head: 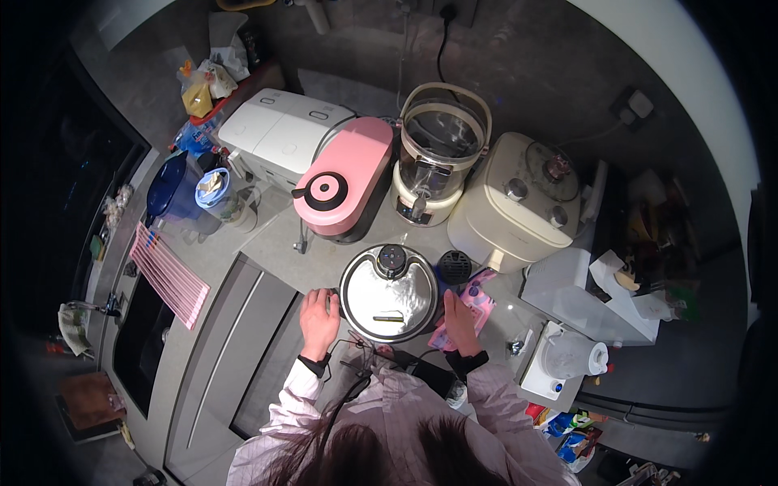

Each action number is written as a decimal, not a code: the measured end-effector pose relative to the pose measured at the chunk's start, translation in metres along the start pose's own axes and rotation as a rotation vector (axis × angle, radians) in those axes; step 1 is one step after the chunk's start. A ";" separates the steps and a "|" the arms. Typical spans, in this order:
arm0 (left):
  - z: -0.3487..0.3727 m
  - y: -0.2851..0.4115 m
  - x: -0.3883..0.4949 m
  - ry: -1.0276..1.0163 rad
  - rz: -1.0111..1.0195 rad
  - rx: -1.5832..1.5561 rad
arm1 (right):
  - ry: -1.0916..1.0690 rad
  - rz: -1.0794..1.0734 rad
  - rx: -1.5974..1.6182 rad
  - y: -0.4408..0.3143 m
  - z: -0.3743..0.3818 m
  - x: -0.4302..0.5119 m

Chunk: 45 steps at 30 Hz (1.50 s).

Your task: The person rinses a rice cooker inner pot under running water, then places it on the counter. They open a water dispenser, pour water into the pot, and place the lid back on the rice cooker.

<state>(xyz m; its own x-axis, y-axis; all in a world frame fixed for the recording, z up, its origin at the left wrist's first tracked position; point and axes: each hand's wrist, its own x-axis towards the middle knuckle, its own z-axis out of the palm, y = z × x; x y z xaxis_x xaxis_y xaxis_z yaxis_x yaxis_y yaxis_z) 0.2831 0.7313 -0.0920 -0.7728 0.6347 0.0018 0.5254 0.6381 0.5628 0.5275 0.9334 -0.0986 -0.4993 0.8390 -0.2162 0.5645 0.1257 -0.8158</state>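
A round pot with a shiny steel lid [404, 301] is directly before me, near the counter's front edge. On the far part of its lid sits a black round knob [392, 261] with small markings. My left hand [319, 321] is at the pot's left side, fingers curled over the dark side handle. On the opposite side, my right hand [460, 322] holds the pot's right edge; the handle there is mostly hidden. A pink printed packet [483, 304] lies partly beneath my right hand. Just behind that stands a dark cylinder with a slotted top [454, 267].
Behind the pot stand a pink appliance [349, 176], a glass kettle on a base [440, 158] and a cream cooker [516, 200]. A loose plug [299, 244] lies at left. A pink roll-up rack [173, 279] spans the sink edge. A blender jug [571, 353] is at right.
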 end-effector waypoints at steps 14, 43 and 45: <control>0.015 -0.042 -0.007 -0.436 0.078 -0.521 | -0.101 0.022 0.647 0.022 0.032 0.015; -0.007 -0.007 -0.011 -0.491 0.345 -0.495 | -0.235 0.147 1.123 0.010 0.038 -0.026; -0.013 -0.005 -0.012 -0.517 0.381 -0.511 | -0.168 0.076 1.091 0.017 0.043 -0.034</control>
<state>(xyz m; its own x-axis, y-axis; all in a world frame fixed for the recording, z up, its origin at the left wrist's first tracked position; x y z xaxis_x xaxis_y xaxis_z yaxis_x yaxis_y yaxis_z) 0.2848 0.7143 -0.0841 -0.2472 0.9681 -0.0419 0.3949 0.1401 0.9080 0.5260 0.8844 -0.1285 -0.6177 0.7318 -0.2881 -0.2438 -0.5265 -0.8145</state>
